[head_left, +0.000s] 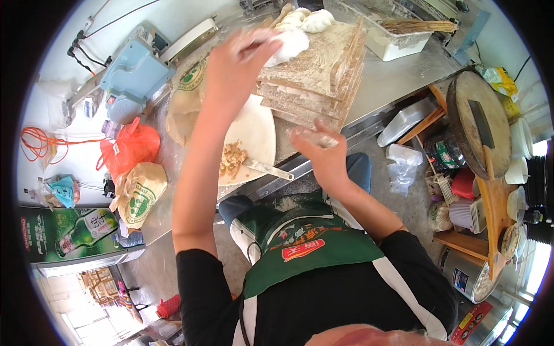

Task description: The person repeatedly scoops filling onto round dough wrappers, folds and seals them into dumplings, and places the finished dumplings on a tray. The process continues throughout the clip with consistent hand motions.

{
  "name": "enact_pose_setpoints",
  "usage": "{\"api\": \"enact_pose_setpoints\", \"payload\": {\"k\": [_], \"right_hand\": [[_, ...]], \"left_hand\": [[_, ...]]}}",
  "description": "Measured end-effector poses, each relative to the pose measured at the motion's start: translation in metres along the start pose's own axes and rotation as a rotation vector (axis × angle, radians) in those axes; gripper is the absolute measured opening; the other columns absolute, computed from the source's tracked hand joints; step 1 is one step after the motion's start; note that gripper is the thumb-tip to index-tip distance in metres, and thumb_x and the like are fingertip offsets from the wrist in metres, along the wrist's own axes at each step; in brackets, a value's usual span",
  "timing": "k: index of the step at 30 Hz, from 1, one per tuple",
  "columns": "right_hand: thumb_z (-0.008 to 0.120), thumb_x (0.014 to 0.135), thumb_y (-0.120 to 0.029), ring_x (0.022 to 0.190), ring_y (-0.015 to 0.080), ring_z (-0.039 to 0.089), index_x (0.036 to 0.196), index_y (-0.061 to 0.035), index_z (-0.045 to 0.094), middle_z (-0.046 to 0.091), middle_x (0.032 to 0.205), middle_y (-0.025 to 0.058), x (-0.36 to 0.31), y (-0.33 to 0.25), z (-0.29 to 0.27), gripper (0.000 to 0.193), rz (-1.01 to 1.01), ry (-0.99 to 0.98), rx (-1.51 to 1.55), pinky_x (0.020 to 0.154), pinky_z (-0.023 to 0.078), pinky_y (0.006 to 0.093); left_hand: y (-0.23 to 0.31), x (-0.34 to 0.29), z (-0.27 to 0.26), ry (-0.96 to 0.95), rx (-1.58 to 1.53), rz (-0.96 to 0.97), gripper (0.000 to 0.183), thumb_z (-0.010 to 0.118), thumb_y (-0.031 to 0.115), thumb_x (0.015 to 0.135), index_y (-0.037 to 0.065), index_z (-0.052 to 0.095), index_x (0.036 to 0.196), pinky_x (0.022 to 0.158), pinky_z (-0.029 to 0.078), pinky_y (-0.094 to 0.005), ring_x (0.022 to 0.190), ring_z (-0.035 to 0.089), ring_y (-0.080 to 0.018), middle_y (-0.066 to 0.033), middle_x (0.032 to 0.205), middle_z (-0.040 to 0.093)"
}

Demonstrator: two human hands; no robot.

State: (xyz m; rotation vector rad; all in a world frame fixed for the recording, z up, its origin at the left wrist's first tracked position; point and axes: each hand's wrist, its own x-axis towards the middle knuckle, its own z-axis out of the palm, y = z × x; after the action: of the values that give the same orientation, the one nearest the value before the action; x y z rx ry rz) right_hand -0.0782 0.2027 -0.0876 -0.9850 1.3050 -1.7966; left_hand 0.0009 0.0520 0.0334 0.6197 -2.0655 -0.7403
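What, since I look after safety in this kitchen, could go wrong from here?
The pale flat-handled utensil in the brown, crumbly filling sticks out past the rim of the round white plate; the right hand, close by in this view, might knock it. The stacked, floured wooden boards reach near the front edge of the grey metal counter, so a bump could shift them. The left hand, blurred beside the white dough pieces, might press one out of shape.

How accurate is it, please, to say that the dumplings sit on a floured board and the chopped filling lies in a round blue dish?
Not quite: in the head view the round dish is white, not blue; the chopped filling lies in it, and the dumplings sit on a floured board.
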Motion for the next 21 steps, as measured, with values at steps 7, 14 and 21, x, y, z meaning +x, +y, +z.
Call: {"api": "enact_pose_setpoints", "payload": {"k": [7, 14, 21], "right_hand": [[0.068, 0.078, -0.004, 0.088, 0.0095, 0.057, 0.09, 0.006, 0.067, 0.066, 0.091, 0.0076, -0.01, -0.002, -0.008, 0.015, 0.198, 0.05, 0.173, 0.084, 0.043, 0.0238], [0.067, 0.079, -0.002, 0.083, 0.0094, 0.059, 0.091, 0.0075, 0.065, 0.066, 0.09, 0.0069, -0.008, 0.006, -0.012, 0.015, 0.103, 0.039, 0.106, 0.078, 0.045, 0.0219], [0.066, 0.081, 0.0, 0.078, 0.0097, 0.06, 0.094, 0.0073, 0.063, 0.065, 0.087, 0.0058, -0.018, -0.002, -0.002, 0.015, 0.1, -0.015, 0.154, 0.072, 0.048, 0.0217]], "left_hand": [[-0.059, 0.091, 0.068, -0.12, 0.38, 0.066, 0.024, 0.067, 0.034, 0.079, 0.021, 0.071, 0.098, 0.076, 0.047, -0.0375, 0.084, 0.061, -0.0257, -0.0054, 0.088, 0.068], [-0.076, 0.098, 0.09, -0.023, 0.734, 0.141, 0.019, 0.065, 0.031, 0.079, 0.022, 0.07, 0.094, 0.08, 0.042, -0.0455, 0.091, 0.059, -0.0259, -0.0037, 0.089, 0.068], [-0.054, 0.087, 0.088, -0.066, 0.865, 0.221, 0.019, 0.063, 0.02, 0.075, 0.017, 0.068, 0.094, 0.074, 0.04, -0.0465, 0.09, 0.058, -0.027, -0.0081, 0.087, 0.065]]}}
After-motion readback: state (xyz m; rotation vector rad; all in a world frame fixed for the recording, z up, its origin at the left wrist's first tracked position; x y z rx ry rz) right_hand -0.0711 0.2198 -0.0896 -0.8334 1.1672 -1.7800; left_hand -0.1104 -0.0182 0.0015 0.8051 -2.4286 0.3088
